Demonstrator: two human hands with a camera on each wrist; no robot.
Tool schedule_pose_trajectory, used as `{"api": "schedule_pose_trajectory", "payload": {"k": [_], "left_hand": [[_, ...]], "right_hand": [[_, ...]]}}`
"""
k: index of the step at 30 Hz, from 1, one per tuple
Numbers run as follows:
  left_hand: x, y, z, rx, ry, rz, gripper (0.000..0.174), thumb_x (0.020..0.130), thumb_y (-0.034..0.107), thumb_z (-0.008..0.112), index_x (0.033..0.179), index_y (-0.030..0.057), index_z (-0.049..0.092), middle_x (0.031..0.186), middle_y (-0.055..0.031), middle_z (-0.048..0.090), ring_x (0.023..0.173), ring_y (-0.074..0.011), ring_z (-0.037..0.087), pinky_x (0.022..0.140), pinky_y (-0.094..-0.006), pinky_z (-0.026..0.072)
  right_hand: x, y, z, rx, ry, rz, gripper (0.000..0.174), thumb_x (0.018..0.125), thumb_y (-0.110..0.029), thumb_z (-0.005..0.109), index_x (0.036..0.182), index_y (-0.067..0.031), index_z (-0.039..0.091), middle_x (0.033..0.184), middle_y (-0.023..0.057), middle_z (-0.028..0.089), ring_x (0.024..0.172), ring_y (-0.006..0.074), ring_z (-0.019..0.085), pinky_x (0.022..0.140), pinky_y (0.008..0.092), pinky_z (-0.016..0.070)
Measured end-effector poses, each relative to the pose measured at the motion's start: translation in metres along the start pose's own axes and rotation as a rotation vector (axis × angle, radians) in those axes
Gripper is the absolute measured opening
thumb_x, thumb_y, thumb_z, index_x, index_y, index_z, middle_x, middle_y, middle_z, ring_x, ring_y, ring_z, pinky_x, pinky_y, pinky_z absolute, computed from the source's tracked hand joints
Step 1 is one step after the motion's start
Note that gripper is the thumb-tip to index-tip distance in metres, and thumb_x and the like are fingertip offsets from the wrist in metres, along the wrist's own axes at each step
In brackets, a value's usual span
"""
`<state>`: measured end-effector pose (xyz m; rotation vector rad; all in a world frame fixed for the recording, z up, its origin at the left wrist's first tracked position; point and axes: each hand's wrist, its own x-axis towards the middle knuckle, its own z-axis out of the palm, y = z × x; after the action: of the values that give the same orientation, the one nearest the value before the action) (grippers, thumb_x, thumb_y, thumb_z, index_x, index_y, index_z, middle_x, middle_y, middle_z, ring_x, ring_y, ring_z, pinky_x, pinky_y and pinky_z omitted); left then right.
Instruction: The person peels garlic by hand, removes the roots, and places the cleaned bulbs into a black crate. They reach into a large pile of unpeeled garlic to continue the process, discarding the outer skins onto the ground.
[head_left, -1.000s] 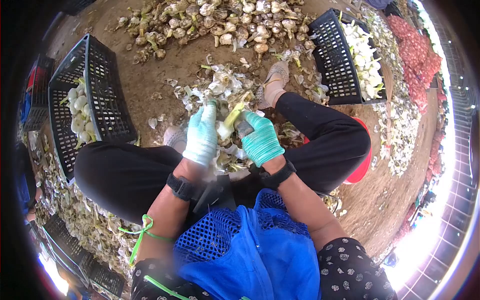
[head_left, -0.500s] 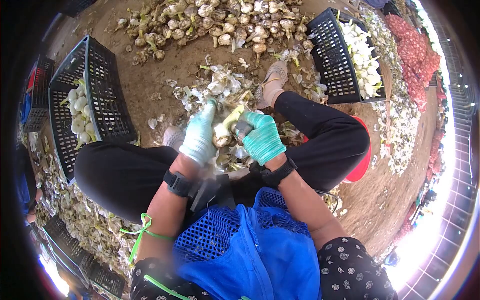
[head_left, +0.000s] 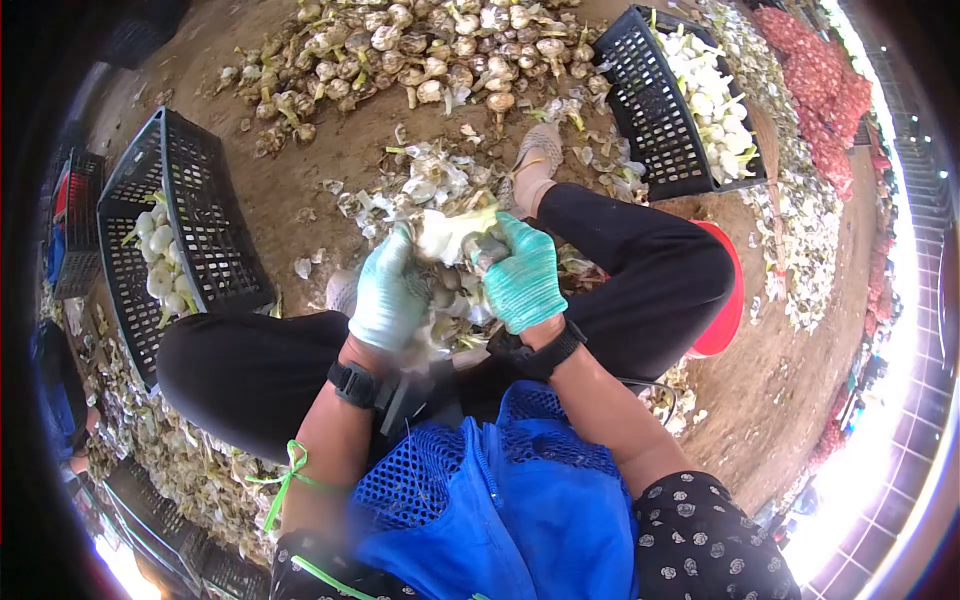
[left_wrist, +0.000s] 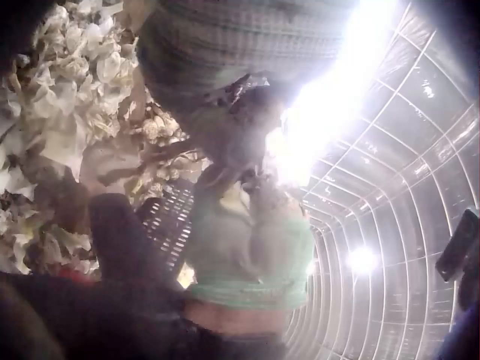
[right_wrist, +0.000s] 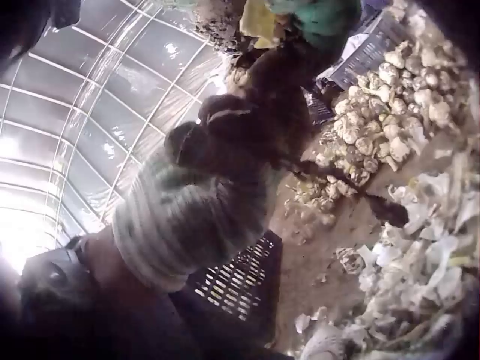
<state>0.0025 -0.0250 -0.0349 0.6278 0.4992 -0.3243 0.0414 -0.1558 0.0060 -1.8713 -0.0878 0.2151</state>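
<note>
Both hands wear pale green knitted gloves and work close together over the person's lap in the head view. Between them is a garlic bulb (head_left: 448, 238) with a pale green stalk and loose white skin, blurred. My left hand (head_left: 385, 295) curls at the bulb's left side, its thumb uppermost. On the right, my right hand (head_left: 525, 275) pinches the garlic at its stalk, with a dark grey piece at the thumb side; I cannot tell what that piece is. A yellowish bit of stalk (right_wrist: 259, 22) shows beside the green glove in the right wrist view.
Unpeeled garlic (head_left: 400, 50) lies heaped on the dirt floor ahead. Black crates of white bulbs stand left (head_left: 215, 220) and right (head_left: 655, 115). Peeled skins (head_left: 435, 175) litter the ground between the feet. A red seat (head_left: 725, 300) is under the right leg; red net sacks (head_left: 815, 90) lie far right.
The garlic between the hands has turned, its pale skin now spread toward the left thumb. The left hand has curled in more; its thumb pointed up before. The head view has shifted slightly.
</note>
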Motion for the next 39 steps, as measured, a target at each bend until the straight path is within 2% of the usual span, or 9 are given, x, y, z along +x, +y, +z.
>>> {"api": "schedule_pose_trajectory", "payload": {"k": [7, 11, 13, 19, 25, 28, 31, 33, 39], "left_hand": [[0.014, 0.000, -0.016, -0.267, 0.068, -0.166, 0.045, 0.082, 0.046, 0.036, 0.099, 0.0060, 0.049, 0.084, -0.0044, 0.057, 0.070, -0.0176, 0.055, 0.048, -0.0291, 0.0458], [0.003, 0.003, 0.000, 0.173, -0.055, 0.212, 0.056, 0.072, 0.029, 0.060, 0.115, 0.0032, 0.036, 0.089, -0.0082, 0.053, 0.085, -0.0187, 0.053, 0.062, -0.0315, 0.0484], [0.005, -0.002, 0.005, 0.138, -0.039, 0.372, 0.062, 0.064, 0.018, 0.066, 0.115, 0.0015, 0.033, 0.089, -0.0085, 0.053, 0.080, -0.0179, 0.054, 0.058, -0.0274, 0.0479], [-0.014, 0.013, 0.015, 0.167, -0.110, 0.115, 0.044, 0.063, 0.017, 0.063, 0.100, 0.0012, 0.043, 0.081, -0.0067, 0.053, 0.062, -0.0115, 0.052, 0.049, -0.0202, 0.0424], [-0.007, 0.012, 0.003, 0.196, -0.077, 0.122, 0.051, 0.060, 0.013, 0.066, 0.104, 0.0027, 0.041, 0.084, -0.0068, 0.054, 0.064, -0.0107, 0.053, 0.051, -0.0191, 0.0432], [-0.004, 0.009, 0.008, 0.292, -0.030, 0.283, 0.062, 0.056, 0.006, 0.069, 0.110, -0.0016, 0.039, 0.099, -0.0065, 0.050, 0.089, -0.0136, 0.050, 0.070, -0.0225, 0.0445], [-0.008, 0.010, 0.014, 0.379, 0.001, 0.258, 0.058, 0.058, 0.006, 0.067, 0.109, -0.0021, 0.039, 0.093, -0.0073, 0.052, 0.079, -0.0128, 0.053, 0.064, -0.0214, 0.0448], [-0.010, 0.011, 0.014, 0.383, 0.025, 0.203, 0.057, 0.058, 0.008, 0.067, 0.107, -0.0024, 0.040, 0.089, -0.0077, 0.053, 0.072, -0.0126, 0.053, 0.058, -0.0210, 0.0444], [-0.015, 0.020, 0.005, 0.183, -0.145, 0.052, 0.055, 0.058, 0.022, 0.067, 0.098, -0.0063, 0.044, 0.071, -0.0078, 0.054, 0.054, -0.0121, 0.052, 0.039, -0.0189, 0.0389]], "right_hand": [[-0.004, 0.025, -0.004, 0.161, -0.125, 0.076, 0.007, 0.068, -0.002, 0.052, 0.072, 0.0043, 0.052, 0.057, 0.0060, 0.046, 0.052, 0.0075, 0.037, 0.046, 0.0236, 0.0321], [-0.001, 0.026, -0.004, 0.081, -0.127, 0.172, 0.011, 0.067, -0.002, 0.053, 0.075, 0.0042, 0.055, 0.057, 0.0065, 0.048, 0.050, 0.0104, 0.040, 0.047, 0.0249, 0.0349], [-0.002, 0.021, -0.004, 0.051, -0.147, 0.170, 0.009, 0.067, -0.001, 0.053, 0.074, 0.0037, 0.055, 0.057, 0.0077, 0.049, 0.050, 0.0118, 0.042, 0.047, 0.0256, 0.0360], [0.024, 0.074, -0.015, -0.353, 0.142, -0.048, 0.008, 0.067, -0.003, 0.047, 0.067, 0.0018, 0.053, 0.062, 0.0157, 0.054, 0.052, 0.0256, 0.051, 0.047, 0.0299, 0.0394], [0.033, 0.039, -0.034, -0.453, -0.067, 0.248, 0.013, 0.070, -0.011, 0.056, 0.078, 0.0000, 0.057, 0.067, 0.0162, 0.054, 0.055, 0.0252, 0.051, 0.050, 0.0292, 0.0420], [0.019, 0.014, -0.022, -0.054, -0.029, -0.211, 0.028, 0.066, -0.002, 0.060, 0.093, -0.0019, 0.053, 0.081, 0.0117, 0.055, 0.062, 0.0171, 0.053, 0.053, 0.0253, 0.0444], [0.012, 0.000, -0.017, -0.088, -0.340, -0.112, 0.033, 0.061, -0.006, 0.064, 0.092, -0.0017, 0.053, 0.083, 0.0144, 0.055, 0.063, 0.0216, 0.054, 0.054, 0.0272, 0.0448], [0.012, 0.022, -0.011, -0.484, -0.105, -0.442, 0.028, 0.062, -0.009, 0.063, 0.087, 0.0000, 0.054, 0.074, 0.0179, 0.055, 0.061, 0.0278, 0.055, 0.053, 0.0285, 0.0442], [0.036, 0.067, -0.018, -0.236, 0.026, -0.119, 0.016, 0.067, -0.007, 0.055, 0.081, 0.0023, 0.054, 0.065, 0.0165, 0.055, 0.058, 0.0265, 0.055, 0.048, 0.0291, 0.0432]]}}
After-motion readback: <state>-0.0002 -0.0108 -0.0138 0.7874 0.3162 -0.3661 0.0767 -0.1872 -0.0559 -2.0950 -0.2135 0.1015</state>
